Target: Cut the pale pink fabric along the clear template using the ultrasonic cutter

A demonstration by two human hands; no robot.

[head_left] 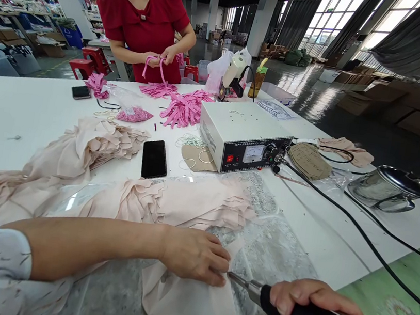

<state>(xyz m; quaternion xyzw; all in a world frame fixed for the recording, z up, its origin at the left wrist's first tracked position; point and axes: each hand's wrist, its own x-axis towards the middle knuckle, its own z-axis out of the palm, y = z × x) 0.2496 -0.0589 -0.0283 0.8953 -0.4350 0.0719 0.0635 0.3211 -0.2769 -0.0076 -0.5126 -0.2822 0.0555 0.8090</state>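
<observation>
On the bench (pixel 2 107), the phone (pixel 154 159) is lying left of the control box (pixel 244 137), the kettle (pixel 388 189) is sitting right of it, and the bottle (pixel 257 82) is standing behind it

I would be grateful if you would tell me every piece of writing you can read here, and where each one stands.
No text reads clearly.
White machine's front panel: characters too small.
Dial meter: markings too small.
Pink bag's label: too small.
Brown oval pad: handwriting-like marks, blurred.
</observation>
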